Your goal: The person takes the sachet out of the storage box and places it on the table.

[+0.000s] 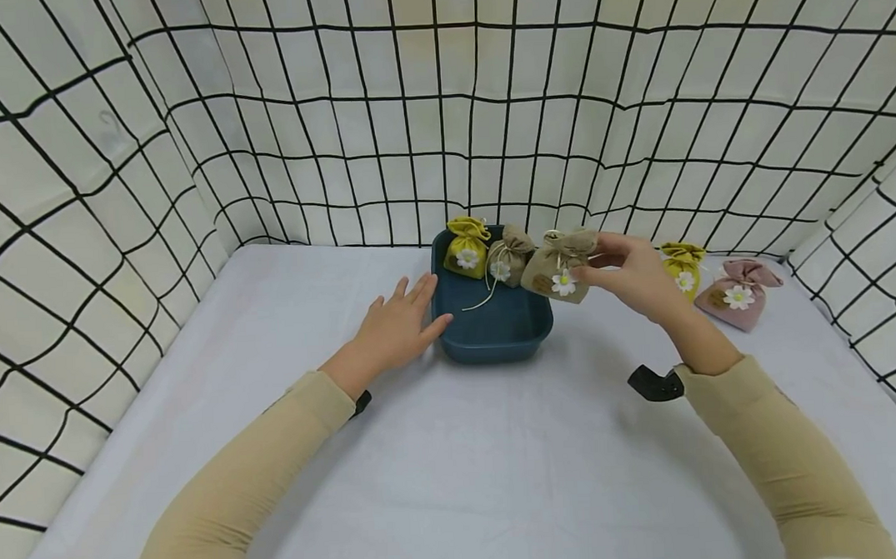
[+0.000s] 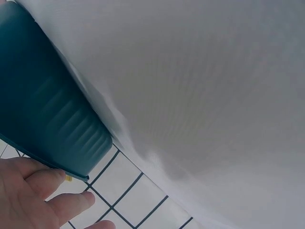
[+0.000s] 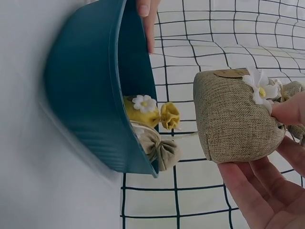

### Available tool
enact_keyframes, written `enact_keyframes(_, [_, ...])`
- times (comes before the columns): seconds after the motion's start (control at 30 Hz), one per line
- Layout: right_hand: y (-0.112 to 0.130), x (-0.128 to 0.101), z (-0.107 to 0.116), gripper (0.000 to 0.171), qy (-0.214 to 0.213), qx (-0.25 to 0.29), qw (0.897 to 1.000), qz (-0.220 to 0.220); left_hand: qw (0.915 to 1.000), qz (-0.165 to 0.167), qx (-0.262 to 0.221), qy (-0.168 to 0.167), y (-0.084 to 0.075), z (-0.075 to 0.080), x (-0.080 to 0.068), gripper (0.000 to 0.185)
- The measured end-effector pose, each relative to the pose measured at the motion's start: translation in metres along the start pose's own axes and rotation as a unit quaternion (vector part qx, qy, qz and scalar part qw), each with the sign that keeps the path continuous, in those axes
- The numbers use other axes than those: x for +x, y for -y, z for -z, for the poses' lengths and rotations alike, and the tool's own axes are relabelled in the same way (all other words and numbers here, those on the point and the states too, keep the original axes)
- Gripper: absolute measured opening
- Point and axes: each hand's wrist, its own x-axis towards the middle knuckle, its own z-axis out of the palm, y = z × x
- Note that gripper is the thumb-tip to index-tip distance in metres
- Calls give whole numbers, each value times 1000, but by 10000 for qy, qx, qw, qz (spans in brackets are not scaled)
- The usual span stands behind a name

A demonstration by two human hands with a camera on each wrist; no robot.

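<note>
We see our right hand [image 1: 631,276] pinching a beige drawstring bag [image 1: 548,268] between the thumb and fingers, with a white daisy [image 1: 564,282] on its front beside the thumb. That bag hangs over the right rim of a blue bin [image 1: 488,336], and the right wrist view shows it raised clear of the opening. Our left hand [image 1: 397,327] lies with its fingers spread at the bin's left rim, a finger touching the edge in the left wrist view. Inside the bin, toward the back, we find a yellow bag [image 1: 464,252] on the left and a second beige bag [image 1: 512,260] beside it, its pale cord [image 1: 481,304] trailing forward over the bin floor. Beyond our right hand, another yellow bag [image 1: 684,269] and a pink bag [image 1: 736,298] sit just beside each other on the white tabletop [image 1: 501,461].
</note>
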Motion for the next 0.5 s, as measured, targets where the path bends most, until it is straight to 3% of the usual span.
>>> enact_keyframes(0.5, [-12, -5, 10, 49, -210, -21, 9992, -350, 10000, 37, 39, 19, 1, -2, 1, 80])
